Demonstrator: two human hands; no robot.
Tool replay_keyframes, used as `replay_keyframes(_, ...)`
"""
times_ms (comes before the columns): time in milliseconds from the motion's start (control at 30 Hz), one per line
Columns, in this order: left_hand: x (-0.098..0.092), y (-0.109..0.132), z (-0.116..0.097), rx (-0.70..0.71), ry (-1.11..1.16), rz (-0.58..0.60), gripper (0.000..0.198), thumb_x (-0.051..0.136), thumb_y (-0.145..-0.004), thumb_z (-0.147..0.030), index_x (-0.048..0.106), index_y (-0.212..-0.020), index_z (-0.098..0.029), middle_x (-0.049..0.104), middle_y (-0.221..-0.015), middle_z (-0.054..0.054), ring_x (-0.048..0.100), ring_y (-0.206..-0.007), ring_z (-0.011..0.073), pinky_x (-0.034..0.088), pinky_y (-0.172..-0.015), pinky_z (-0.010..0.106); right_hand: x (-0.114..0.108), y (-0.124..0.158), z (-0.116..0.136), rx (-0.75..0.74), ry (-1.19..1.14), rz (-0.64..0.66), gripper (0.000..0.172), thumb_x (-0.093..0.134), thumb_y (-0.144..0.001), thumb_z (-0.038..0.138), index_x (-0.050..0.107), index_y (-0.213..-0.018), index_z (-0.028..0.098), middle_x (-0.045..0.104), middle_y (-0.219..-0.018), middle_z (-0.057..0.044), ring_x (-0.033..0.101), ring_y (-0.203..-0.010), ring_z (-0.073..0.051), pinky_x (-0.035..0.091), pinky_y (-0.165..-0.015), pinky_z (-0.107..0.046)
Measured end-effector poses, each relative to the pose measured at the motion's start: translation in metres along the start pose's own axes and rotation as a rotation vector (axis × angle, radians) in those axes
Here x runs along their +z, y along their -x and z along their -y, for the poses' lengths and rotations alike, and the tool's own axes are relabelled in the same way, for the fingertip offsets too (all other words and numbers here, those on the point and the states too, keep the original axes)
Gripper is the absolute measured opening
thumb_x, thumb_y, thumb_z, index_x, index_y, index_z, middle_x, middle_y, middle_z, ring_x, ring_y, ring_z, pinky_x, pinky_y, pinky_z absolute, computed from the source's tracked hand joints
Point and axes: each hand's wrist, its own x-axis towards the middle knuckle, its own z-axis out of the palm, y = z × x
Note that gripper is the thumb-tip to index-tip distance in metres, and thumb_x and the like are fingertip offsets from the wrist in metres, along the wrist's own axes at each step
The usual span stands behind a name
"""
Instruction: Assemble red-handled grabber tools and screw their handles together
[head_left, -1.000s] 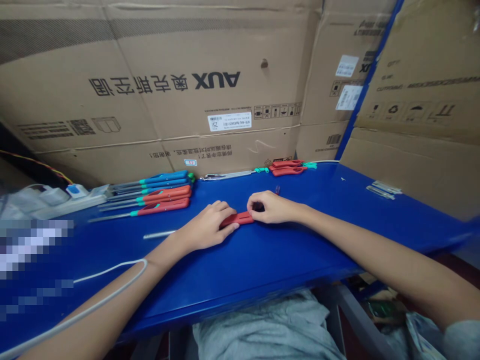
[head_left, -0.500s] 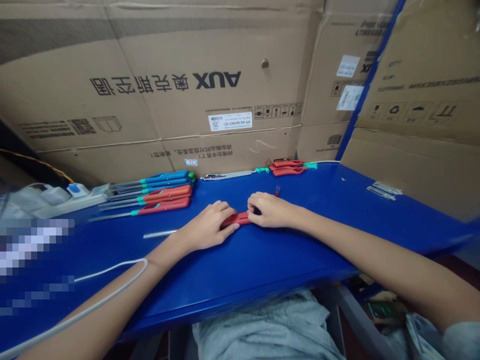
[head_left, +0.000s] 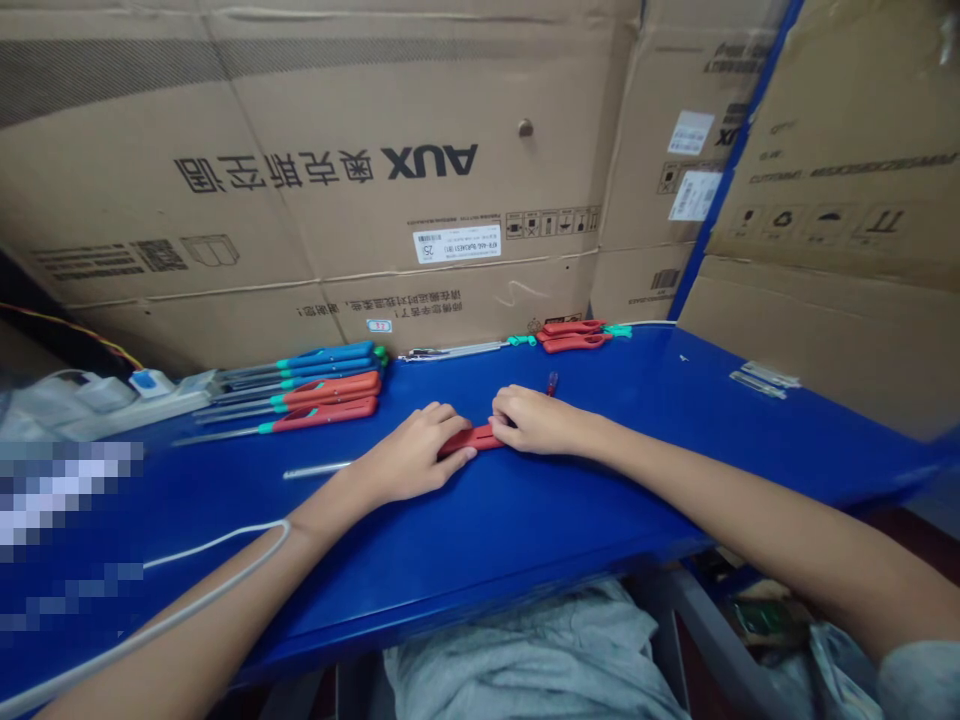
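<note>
A red stick lighter point(head_left: 481, 437) lies across the blue table, its metal tube point(head_left: 315, 470) pointing left and partly hidden under my left forearm. My left hand point(head_left: 422, 452) is closed around the lighter's handle, thumb on the near side and fingers on the far side. At the handle's right end, my right hand point(head_left: 529, 419) has its fingers curled and pressed onto it; what lies under those fingertips is hidden. Just behind the right hand a small purplish clear piece point(head_left: 553, 383) sticks up, its lower part covered.
Several blue and red stick lighters point(head_left: 326, 385) lie stacked at left, beside a white power strip point(head_left: 154, 408). Along the back are metal tubes point(head_left: 457, 351), green pieces and red handle shells point(head_left: 574, 336). Thin clear strips point(head_left: 765, 379) lie right. Cardboard point(head_left: 322, 230) walls the table; a white cable point(head_left: 225, 590) crosses my left arm.
My right hand's fingers have curled down closer onto the handle's right end, moving slightly left. The left hand keeps its grip on the lighter. The whole view has shifted a little.
</note>
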Motion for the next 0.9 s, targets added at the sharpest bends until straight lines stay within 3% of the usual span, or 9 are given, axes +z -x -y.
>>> replay_keyframes(133, 0.001, 0.000, 0.002, -0.005, 0.009, -0.002, 0.029, 0.044, -0.097, -0.040, 0.061, -0.104, -0.017, 0.060, -0.099, 0.009, 0.054, -0.095, 0.0239, 0.045, -0.087, 0.038, -0.002, 0.002, -0.003, 0.000, -0.041, -0.026, 0.017, 0.047, -0.090, 0.019, 0.055, -0.076, 0.015, 0.062, -0.085, -0.009, 0.055, -0.081, -0.019, 0.039, -0.073, -0.029)
replay_keyframes(467, 0.000, 0.001, 0.001, -0.015, 0.006, 0.009, 0.031, 0.043, -0.097, -0.041, 0.061, -0.107, -0.018, 0.059, -0.100, 0.009, 0.054, -0.097, 0.0241, 0.045, -0.089, 0.039, -0.012, 0.008, -0.013, -0.172, -0.213, -0.024, 0.009, 0.054, -0.086, 0.012, 0.063, -0.084, 0.014, 0.065, -0.095, -0.009, 0.058, -0.085, -0.017, 0.044, -0.079, -0.029)
replay_keyframes(900, 0.000, 0.000, 0.000, 0.004, 0.008, -0.001, 0.029, 0.043, -0.097, -0.038, 0.061, -0.105, -0.017, 0.060, -0.099, 0.009, 0.055, -0.096, 0.0238, 0.045, -0.087, 0.038, -0.010, 0.007, 0.005, -0.008, 0.034, 0.055, 0.013, 0.046, -0.093, 0.018, 0.058, -0.088, 0.013, 0.063, -0.093, -0.012, 0.056, -0.085, -0.021, 0.041, -0.076, -0.031)
